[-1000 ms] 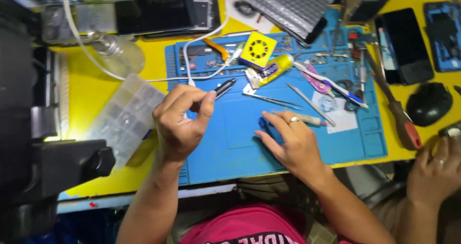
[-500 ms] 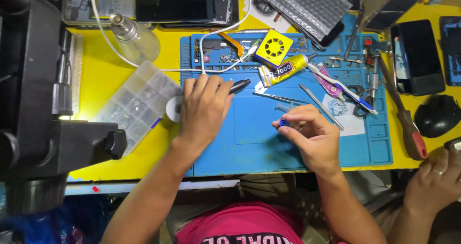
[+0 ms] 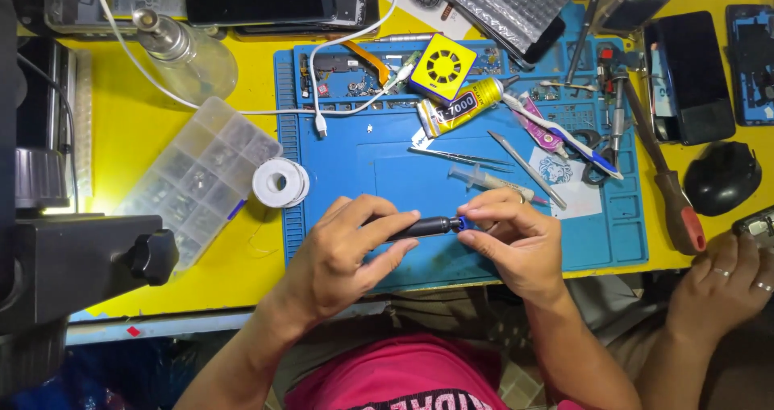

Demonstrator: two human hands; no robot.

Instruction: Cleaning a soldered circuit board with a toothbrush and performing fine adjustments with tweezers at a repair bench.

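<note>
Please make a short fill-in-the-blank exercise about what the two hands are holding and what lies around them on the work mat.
1. The left hand and the right hand hold one dark, pen-shaped tool together, above a mat of ____ colour.
2. The small piece pinched at the tool's right end is ____.
3. The white roll of tape lies to the ____ of the left hand's fingers.
4. The table under the mat is ____.

Missing words: blue; blue; left; yellow
</note>
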